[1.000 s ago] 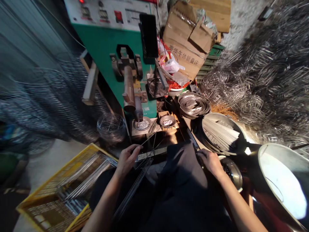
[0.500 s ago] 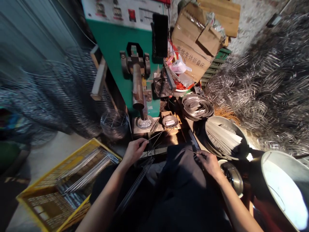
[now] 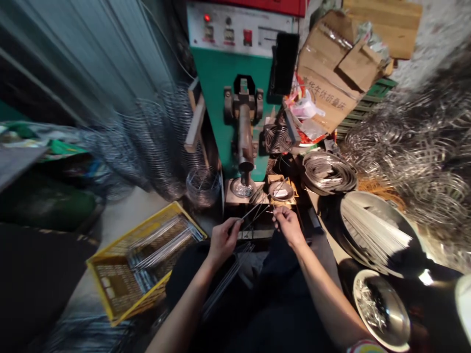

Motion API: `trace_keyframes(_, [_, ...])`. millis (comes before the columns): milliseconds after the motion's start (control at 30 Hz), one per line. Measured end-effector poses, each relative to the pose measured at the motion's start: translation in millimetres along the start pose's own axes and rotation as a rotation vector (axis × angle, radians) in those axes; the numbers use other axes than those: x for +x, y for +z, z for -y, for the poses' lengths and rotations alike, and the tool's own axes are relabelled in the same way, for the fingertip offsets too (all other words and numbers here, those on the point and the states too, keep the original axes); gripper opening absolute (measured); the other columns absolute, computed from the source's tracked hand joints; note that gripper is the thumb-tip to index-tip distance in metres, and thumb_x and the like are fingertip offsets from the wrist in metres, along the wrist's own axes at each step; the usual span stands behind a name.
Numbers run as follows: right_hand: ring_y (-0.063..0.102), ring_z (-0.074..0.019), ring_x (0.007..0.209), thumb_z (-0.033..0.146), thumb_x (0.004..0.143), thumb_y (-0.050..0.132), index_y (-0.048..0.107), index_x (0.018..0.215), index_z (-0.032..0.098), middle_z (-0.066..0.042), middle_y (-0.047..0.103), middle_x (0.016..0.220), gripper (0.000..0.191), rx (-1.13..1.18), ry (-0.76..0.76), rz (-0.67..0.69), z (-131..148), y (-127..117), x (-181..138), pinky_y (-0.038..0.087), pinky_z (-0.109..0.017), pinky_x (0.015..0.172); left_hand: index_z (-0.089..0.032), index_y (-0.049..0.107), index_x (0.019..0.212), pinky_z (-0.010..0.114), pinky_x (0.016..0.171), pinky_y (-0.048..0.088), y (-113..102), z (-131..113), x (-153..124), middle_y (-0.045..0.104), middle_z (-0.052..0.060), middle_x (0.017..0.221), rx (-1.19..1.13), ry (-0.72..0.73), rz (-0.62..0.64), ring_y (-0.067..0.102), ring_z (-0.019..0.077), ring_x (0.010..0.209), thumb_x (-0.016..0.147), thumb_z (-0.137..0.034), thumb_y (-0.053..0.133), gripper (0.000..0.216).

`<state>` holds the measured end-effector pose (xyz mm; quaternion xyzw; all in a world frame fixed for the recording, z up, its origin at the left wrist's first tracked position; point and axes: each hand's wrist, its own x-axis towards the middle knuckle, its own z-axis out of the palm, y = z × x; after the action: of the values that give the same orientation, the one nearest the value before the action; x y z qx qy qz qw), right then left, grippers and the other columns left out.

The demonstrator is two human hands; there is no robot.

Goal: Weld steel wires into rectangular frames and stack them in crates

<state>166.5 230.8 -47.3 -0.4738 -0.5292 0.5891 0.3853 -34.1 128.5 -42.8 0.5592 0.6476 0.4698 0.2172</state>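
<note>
- Pinching a few thin wire rods (image 3: 247, 214) between thumb and fingers, the left hand (image 3: 222, 240) is sitting curled just above the lap, and the rods are pointing off toward 1 o'clock.
- The right hand (image 3: 289, 226) is hovering just beside it at 3 o'clock, with its fingertips pressing together on the end of a fine wire. The wire is too thin for me to follow along its length.
- Both hands are working close to a little metal dish (image 3: 281, 190), which is sitting at 12 o'clock from the right hand.
- A green machine (image 3: 221, 88) is standing behind that at 12 o'clock, and its brown arm (image 3: 243, 132) is hanging over a round cup of shiny bits (image 3: 241, 189).
- A bundle of long wires (image 3: 224, 279) is lying across the lap at 6 o'clock from the left hand.
- A yellow crate (image 3: 99, 291) holding more rods is sitting on the floor at 9 o'clock.
- Out at 3 o'clock a round tray (image 3: 390, 208) of straight wires is catching the light, and a steel bowl (image 3: 399, 314) is sitting near it at 5 o'clock.
- A cardboard box (image 3: 331, 83) is leaning at 1 o'clock, and blurry heaps of wire rings (image 3: 423, 147) are piling up at 2 o'clock.
</note>
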Motion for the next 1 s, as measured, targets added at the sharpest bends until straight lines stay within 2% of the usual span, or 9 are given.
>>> trace_keyframes(133, [0.041,-0.0064,0.042,0.049,0.073,0.068,0.054,0.069,0.020,0.005,0.051,0.057,0.034,0.140,0.032,-0.002,-3,44,20,0.029,-0.017,0.037,-0.018,0.071,0.094,0.028,0.070,0.052,-14,-1,-10,0.076,0.006,0.085,-0.006,-0.044,-0.061,0.070,0.0207,0.077,0.095,-0.035,0.050,0.027])
trace_keyframes(300, [0.039,-0.0058,0.042,0.049,0.073,0.071,0.054,0.069,0.019,0.006,0.049,0.055,0.034,0.175,0.026,0.024,5,66,26,0.028,-0.017,0.037,-0.017,0.071,0.093,0.028,0.068,0.052,-27,4,-9,0.075,0.005,0.081,-0.018,-0.036,-0.084,0.068,0.0196,0.071,0.095,-0.033,0.050,0.026])
trace_keyframes(633, [0.034,-0.0052,0.041,0.044,0.074,0.071,0.055,0.072,0.019,0.007,0.046,0.053,0.030,0.240,-0.015,0.055,6,88,29,0.026,-0.018,0.038,-0.017,0.070,0.094,0.027,0.066,0.052,-37,15,-16,0.075,0.005,0.080,-0.055,-0.006,-0.138,0.069,0.0191,0.070,0.095,-0.030,0.051,0.023])
trace_keyframes(1000, [0.033,-0.0052,0.042,0.044,0.076,0.071,0.056,0.076,0.018,0.008,0.044,0.052,0.029,0.279,-0.061,0.085,9,92,31,0.025,-0.018,0.039,-0.016,0.070,0.097,0.023,0.072,0.051,-37,25,-15,0.075,0.004,0.086,-0.082,0.067,-0.175,0.070,0.0163,0.078,0.096,-0.024,0.052,0.020])
